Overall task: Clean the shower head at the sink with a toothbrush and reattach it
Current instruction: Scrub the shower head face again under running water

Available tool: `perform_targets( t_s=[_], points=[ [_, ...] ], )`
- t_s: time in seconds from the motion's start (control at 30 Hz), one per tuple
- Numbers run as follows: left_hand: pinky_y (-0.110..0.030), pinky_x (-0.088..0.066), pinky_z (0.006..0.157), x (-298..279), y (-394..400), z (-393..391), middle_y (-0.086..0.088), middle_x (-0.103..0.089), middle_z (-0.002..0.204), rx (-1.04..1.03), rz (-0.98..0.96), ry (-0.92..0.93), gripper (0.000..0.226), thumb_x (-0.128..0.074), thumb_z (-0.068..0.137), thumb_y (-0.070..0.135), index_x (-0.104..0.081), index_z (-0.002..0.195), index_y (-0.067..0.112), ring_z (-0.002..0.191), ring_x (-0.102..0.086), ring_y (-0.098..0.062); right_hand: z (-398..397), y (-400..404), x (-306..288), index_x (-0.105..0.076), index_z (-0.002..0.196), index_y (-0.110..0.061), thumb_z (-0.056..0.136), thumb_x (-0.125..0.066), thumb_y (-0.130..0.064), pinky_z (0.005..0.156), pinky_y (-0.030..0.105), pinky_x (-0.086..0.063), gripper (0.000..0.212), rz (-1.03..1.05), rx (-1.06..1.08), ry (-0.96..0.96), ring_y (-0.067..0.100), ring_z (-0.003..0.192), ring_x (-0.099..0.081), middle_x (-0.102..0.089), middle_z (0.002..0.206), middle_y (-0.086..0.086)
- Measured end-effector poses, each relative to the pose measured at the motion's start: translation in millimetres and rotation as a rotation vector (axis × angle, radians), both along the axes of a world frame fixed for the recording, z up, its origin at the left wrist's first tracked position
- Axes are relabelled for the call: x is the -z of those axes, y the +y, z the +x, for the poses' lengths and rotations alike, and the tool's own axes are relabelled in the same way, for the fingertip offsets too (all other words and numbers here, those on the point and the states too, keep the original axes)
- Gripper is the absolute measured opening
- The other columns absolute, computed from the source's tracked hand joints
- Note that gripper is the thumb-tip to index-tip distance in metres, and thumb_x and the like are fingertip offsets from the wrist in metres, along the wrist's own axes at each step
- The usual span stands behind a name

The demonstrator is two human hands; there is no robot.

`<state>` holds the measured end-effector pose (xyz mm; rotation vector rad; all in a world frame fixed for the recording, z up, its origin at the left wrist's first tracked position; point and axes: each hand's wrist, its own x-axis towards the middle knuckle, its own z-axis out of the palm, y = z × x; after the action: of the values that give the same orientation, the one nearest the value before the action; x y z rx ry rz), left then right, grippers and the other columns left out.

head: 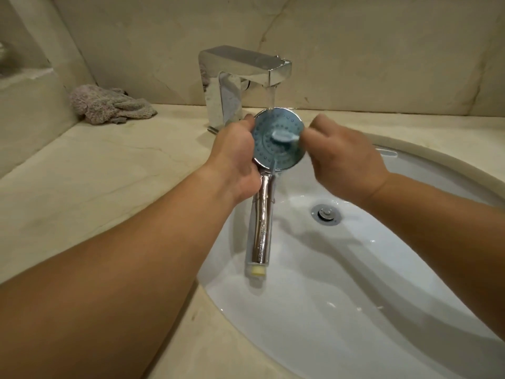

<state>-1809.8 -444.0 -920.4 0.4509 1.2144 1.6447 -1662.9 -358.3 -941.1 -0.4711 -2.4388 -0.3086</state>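
Note:
A chrome shower head [273, 151] with a blue-grey nozzle face is held over the white sink [355, 283], face toward me, handle pointing down. My left hand [235, 160] grips it where the head meets the handle. My right hand [344, 162] holds a toothbrush [284, 135], whose pale head lies blurred across the nozzle face; its handle is mostly hidden in my fingers. Water runs from the chrome tap [240, 77] onto the top rim of the shower head.
A crumpled grey cloth [109, 105] lies on the beige stone counter [95, 187] at the back left. The sink drain [326, 214] sits below my right hand. A marble wall rises behind the tap.

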Motion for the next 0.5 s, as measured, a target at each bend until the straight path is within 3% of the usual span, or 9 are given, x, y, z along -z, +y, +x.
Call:
perform_targets(
  t_s=[0.07, 0.2, 0.3, 0.43, 0.5],
  points=[
    [-0.050, -0.064, 0.083, 0.7, 1.5, -1.3, -0.020, -0.075, 0.117, -0.005, -0.010, -0.001, 0.050, -0.029, 0.111, 0.034, -0.064, 0.129, 0.002, 0.104, -0.075, -0.036, 0.8, -2.1, 7.3, -0.056, 0.088, -0.004, 0.075, -0.046, 0.005, 0.041, 0.029, -0.030, 0.019, 0.062, -0.083, -0.098, 0.023, 0.055, -0.031, -0.050, 0.080, 0.016],
    [-0.051, -0.063, 0.086, 2.3, 3.2, -2.6, -0.019, -0.075, 0.118, -0.005, -0.009, -0.001, 0.049, -0.030, 0.111, 0.035, -0.061, 0.134, 0.005, 0.105, -0.075, -0.035, 4.4, 4.1, 4.5, -0.057, 0.089, -0.004, 0.077, -0.055, 0.010, 0.040, 0.029, -0.031, 0.019, -0.030, 0.016, 0.042, 0.025, 0.052, -0.032, -0.050, 0.079, 0.016],
    [-0.050, -0.063, 0.084, 3.1, 3.1, -1.8, -0.020, -0.074, 0.120, 0.015, -0.005, -0.004, 0.051, -0.029, 0.111, 0.035, -0.062, 0.133, 0.003, 0.105, -0.075, -0.035, 0.7, -2.3, 9.1, -0.048, 0.091, -0.011, 0.075, -0.048, 0.005, 0.045, 0.027, -0.025, 0.023, 0.072, -0.099, -0.063, 0.022, 0.056, -0.030, -0.051, 0.080, 0.016],
    [-0.054, -0.061, 0.091, 3.3, 2.7, -1.4, -0.020, -0.075, 0.117, 0.014, 0.004, -0.001, 0.050, -0.030, 0.111, 0.035, -0.064, 0.132, 0.005, 0.106, -0.075, -0.036, -4.4, 1.8, -2.5, -0.045, 0.090, -0.012, 0.077, -0.052, 0.005, 0.044, 0.029, -0.027, 0.023, -0.049, 0.034, 0.087, 0.025, 0.054, -0.035, -0.051, 0.081, 0.017],
    [-0.052, -0.062, 0.088, 2.6, 2.4, -0.8, -0.021, -0.075, 0.117, 0.010, 0.000, -0.011, 0.050, -0.030, 0.110, 0.035, -0.063, 0.132, 0.004, 0.106, -0.074, -0.037, -9.1, -3.6, -2.2, -0.048, 0.088, -0.011, 0.076, -0.043, -0.001, 0.045, 0.028, -0.025, 0.016, 0.022, -0.020, 0.002, 0.023, 0.056, -0.033, -0.051, 0.081, 0.016]
  ],
)
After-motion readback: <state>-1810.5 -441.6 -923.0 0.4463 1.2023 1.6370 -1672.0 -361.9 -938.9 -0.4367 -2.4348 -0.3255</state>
